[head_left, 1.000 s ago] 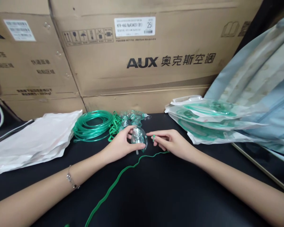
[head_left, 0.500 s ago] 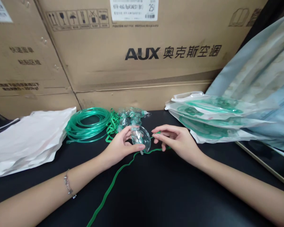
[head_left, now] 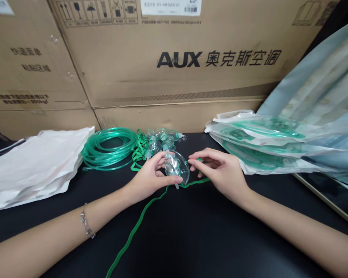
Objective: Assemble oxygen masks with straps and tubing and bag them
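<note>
Between my hands is a clear plastic breathing mask (head_left: 174, 166), its curved rim turned to the right. My left hand (head_left: 150, 175) is closed on it, thumb across the near side and fingers behind. My right hand (head_left: 220, 168) pinches an end of a green elastic strap between thumb and forefinger, close to the mask's right edge. From below the mask the green strap (head_left: 139, 220) trails over the black table toward the front, and another stretch of it runs right under my right hand. Whether the strap end passes through the mask is too small to tell.
Coiled green tubing (head_left: 110, 148) lies left of more clear masks (head_left: 162, 141) with green straps (head_left: 139, 150). White pouches (head_left: 37, 162) are stacked at left. Sealed packages (head_left: 261, 143) with green contents lie at right. Cardboard boxes (head_left: 168, 85) stand along the back of the black table (head_left: 191, 239).
The camera view has shifted slightly. My left hand keeps hold of the mask, and my right hand stays pinched on the strap end beside its rim, with little other movement.
</note>
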Motion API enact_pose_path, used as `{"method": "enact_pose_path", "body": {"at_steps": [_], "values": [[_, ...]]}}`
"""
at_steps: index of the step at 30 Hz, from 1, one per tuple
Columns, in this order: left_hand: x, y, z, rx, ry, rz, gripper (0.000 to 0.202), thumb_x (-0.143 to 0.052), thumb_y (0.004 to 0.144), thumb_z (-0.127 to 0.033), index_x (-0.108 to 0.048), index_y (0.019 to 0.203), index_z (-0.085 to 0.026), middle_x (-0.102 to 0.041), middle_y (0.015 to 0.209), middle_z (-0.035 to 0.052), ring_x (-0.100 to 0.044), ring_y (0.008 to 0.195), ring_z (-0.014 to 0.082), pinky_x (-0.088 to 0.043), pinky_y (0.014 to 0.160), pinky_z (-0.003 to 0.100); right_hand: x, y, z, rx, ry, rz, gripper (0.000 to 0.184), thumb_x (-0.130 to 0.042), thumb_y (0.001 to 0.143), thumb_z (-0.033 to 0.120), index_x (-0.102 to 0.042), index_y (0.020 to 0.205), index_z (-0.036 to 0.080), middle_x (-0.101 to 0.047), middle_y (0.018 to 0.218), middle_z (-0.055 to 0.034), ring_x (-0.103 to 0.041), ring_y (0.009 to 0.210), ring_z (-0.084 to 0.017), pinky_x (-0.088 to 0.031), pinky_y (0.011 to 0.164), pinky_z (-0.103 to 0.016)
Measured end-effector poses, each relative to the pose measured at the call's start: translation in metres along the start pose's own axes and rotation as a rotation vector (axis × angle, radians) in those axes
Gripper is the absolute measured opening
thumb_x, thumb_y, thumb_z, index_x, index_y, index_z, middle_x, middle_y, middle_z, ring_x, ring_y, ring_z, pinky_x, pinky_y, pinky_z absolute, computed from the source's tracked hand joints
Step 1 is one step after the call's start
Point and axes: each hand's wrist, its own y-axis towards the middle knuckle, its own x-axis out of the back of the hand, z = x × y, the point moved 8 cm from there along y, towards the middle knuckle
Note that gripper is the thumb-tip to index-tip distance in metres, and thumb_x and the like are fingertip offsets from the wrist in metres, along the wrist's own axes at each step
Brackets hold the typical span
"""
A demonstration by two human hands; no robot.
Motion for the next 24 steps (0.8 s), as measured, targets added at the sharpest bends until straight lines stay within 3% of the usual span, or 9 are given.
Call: {"method": "enact_pose_path", "body": {"at_steps": [6,9,13,16,20,24], "values": [[0.001,-0.002,-0.001,-0.009,-0.026,0.005,0.059,-0.073,0.06,-0.02,-0.045,0.111,-0.019,-0.058,0.107,0.0071,-0.059,0.091,0.0203,-0.049,0.073,0.03,-0.006,0.001,-0.007,-0.048,-0.017,0.012,0.016,-0.067,0.069,0.029,-0.062,0.081,0.02,-0.057,0.068,0.0,-0.054,0.054,-0.01,-0.048,0.046,-0.022],[0.001,-0.002,-0.001,-0.026,-0.067,0.006,0.061,-0.073,0.06,-0.018,-0.043,0.112,-0.019,-0.06,0.104,0.0064,-0.059,0.094,0.0213,-0.049,0.075,0.031,-0.017,0.003,-0.015,-0.171,0.195,0.148,0.023,-0.07,0.065,0.032,-0.059,0.08,0.018,-0.055,0.066,0.0015,-0.052,0.053,-0.008,-0.045,0.046,-0.02],[0.002,-0.001,-0.002,-0.05,-0.118,0.004,0.062,-0.073,0.06,-0.014,-0.041,0.113,-0.018,-0.061,0.099,0.0058,-0.057,0.097,0.0209,-0.047,0.08,0.032,-0.029,0.001,-0.022,-0.366,0.558,0.343,0.032,-0.055,0.077,0.045,-0.061,0.084,0.014,-0.055,0.064,-0.0007,-0.056,0.058,-0.011,-0.046,0.045,-0.02],[0.0,-0.001,-0.002,-0.037,-0.14,0.024,0.063,-0.072,0.06,-0.013,-0.041,0.115,-0.018,-0.06,0.098,0.0058,-0.057,0.097,0.0218,-0.047,0.079,0.033,-0.03,-0.001,-0.027,-0.436,0.638,0.432,0.026,-0.056,0.078,0.038,-0.061,0.085,0.014,-0.059,0.069,-0.0024,-0.059,0.064,-0.013,-0.048,0.044,-0.02],[-0.003,-0.001,0.0,-0.014,-0.163,0.052,0.061,-0.072,0.059,-0.011,-0.043,0.113,-0.018,-0.061,0.099,0.0058,-0.058,0.097,0.0218,-0.047,0.079,0.034,-0.03,0.001,-0.032,-0.386,0.487,0.492,0.016,-0.065,0.072,0.027,-0.059,0.08,0.015,-0.06,0.061,0.0012,-0.06,0.053,-0.011,-0.049,0.042,-0.019],[-0.004,-0.001,0.002,0.006,-0.195,0.064,0.051,-0.072,0.059,-0.01,-0.047,0.103,-0.017,-0.062,0.098,0.0053,-0.059,0.094,0.0206,-0.047,0.079,0.033,-0.026,0.005,-0.026,-0.248,0.351,0.441,0.011,-0.064,0.071,0.025,-0.058,0.073,0.016,-0.058,0.06,0.0016,-0.058,0.049,-0.009,-0.048,0.041,-0.018]]}}
